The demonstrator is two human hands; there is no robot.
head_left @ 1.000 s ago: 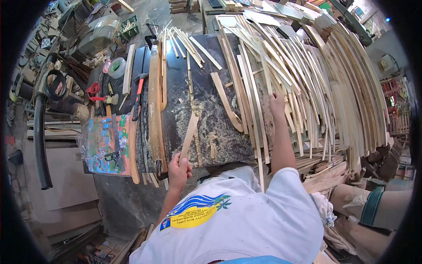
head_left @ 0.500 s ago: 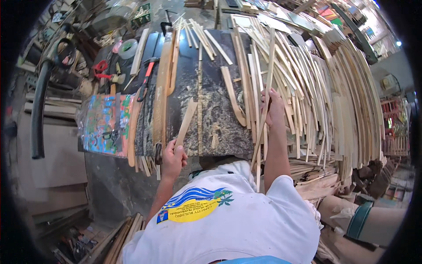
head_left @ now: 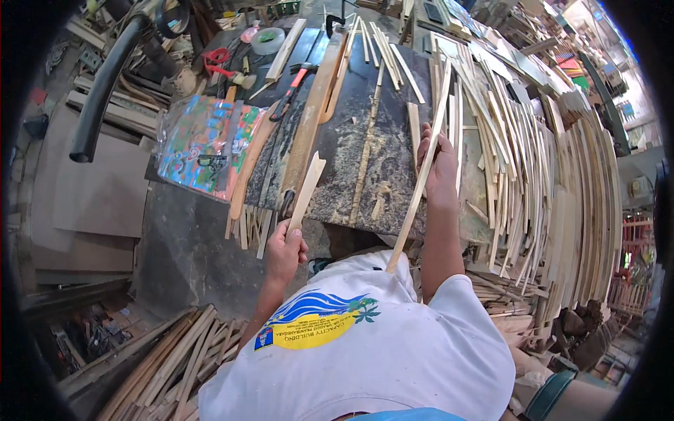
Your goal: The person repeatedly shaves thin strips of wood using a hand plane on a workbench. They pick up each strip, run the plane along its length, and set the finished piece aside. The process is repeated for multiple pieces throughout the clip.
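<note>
My left hand is closed round the lower end of a short flat wooden slat, whose upper end has a V-shaped notch. The slat tilts up in front of the near edge of a dark worktable dusted with sawdust. My right hand grips a long thin wooden strip. That strip slants from the far right of the table down toward my shirt. A thick wooden board lies on the table beyond my left hand, and a clamp is at its far end.
Many thin wooden strips lie in a loose pile at the right. On the left are a red-handled hammer, a colourful plastic-wrapped package, a tape roll and a brush. A black pipe juts in at upper left.
The view has swung left and downward, so the table appears farther right and higher. The long strip's lower end now sits nearer my shirt, its slant greater. Both hands keep their holds.
</note>
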